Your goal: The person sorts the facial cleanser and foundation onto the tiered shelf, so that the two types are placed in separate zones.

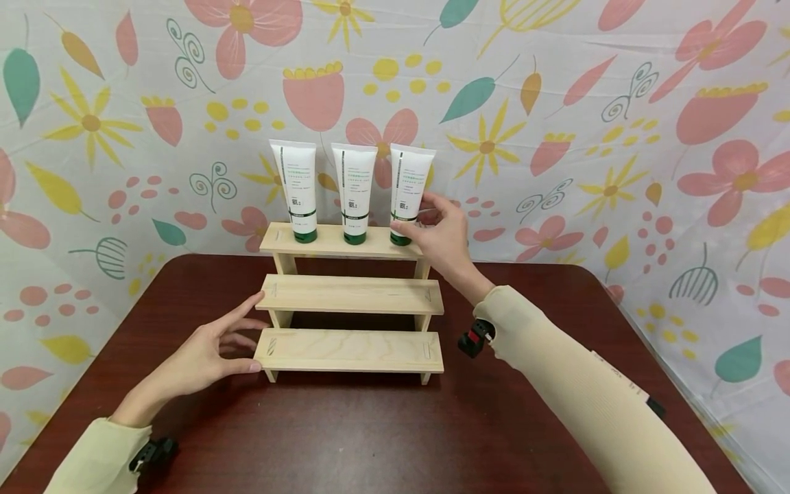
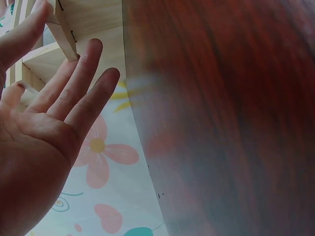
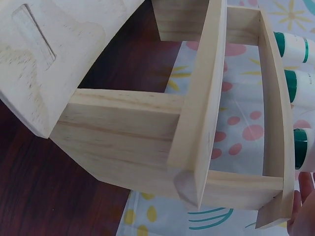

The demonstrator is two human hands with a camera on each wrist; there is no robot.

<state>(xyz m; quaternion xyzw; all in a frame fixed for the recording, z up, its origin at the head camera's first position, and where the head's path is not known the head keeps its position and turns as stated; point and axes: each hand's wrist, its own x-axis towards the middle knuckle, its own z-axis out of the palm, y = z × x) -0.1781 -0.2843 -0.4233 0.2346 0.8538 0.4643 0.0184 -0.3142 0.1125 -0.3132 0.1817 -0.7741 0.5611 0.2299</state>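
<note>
Three white squeeze tubes with green caps stand cap-down in a row on the top step of a light wooden three-step rack: the left tube, the middle tube and the right tube. My right hand pinches the right tube low down, thumb in front and fingers at its far side. In the right wrist view only a bit of that hand shows, below the tube's green cap. My left hand touches the rack's left end, its fingers fairly straight; the left wrist view shows the palm.
The rack stands on a dark red-brown wooden table near its back edge. Behind it hangs a flower-patterned cloth. A pale object with a black end lies at the right, partly hidden by my right sleeve.
</note>
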